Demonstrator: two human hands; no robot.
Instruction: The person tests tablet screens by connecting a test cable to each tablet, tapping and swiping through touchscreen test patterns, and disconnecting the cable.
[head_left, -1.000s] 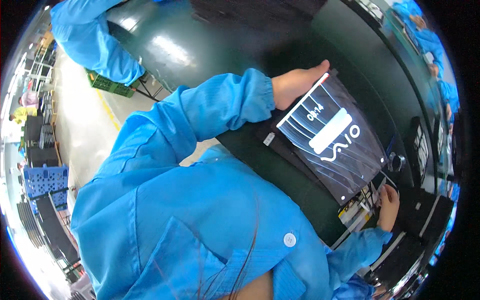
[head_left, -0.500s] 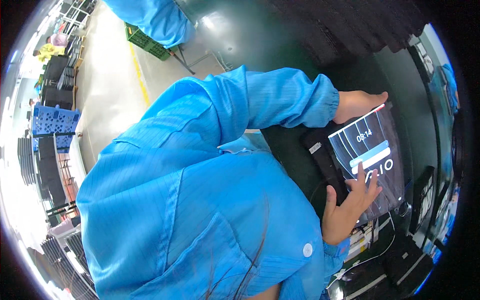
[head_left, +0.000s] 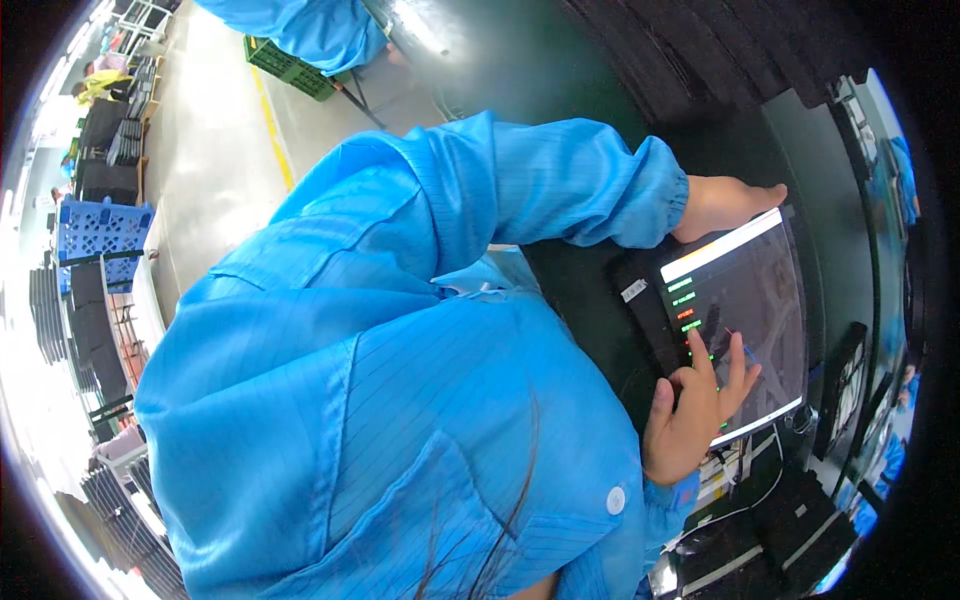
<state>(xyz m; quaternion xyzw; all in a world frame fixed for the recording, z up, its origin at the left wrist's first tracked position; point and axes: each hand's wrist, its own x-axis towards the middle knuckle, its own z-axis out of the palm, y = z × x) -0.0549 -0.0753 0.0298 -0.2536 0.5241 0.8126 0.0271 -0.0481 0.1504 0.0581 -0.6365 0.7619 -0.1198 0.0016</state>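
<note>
A tablet (head_left: pixel 765 290) with a dark screen lies before me, tilted in the picture. Its screen shows a white bar along the upper edge and short green and red lines down one side. At the upper edge, my left hand (head_left: pixel 730 205) grips the tablet, its fingers partly hidden. My right hand (head_left: pixel 692 415) is over the lower part of the screen with its fingers spread. Its index fingertip is at the list of coloured lines, touching or just above the glass. A black flat object (head_left: pixel 645 310) with a white label lies beside the tablet.
Black sheeting or stacked dark items (head_left: pixel 720 50) fill the far upper side. A white cable (head_left: pixel 775 480) runs below the tablet. Another person's blue sleeve (head_left: pixel 300 35) shows beside a green crate (head_left: pixel 290 68). A blue basket (head_left: pixel 105 240) stands at far left, near shelves.
The screen has switched from a lock-type display with a clock to a list of green and red lines. My right index finger has shifted left, toward that list. The left hand stays on the edge.
</note>
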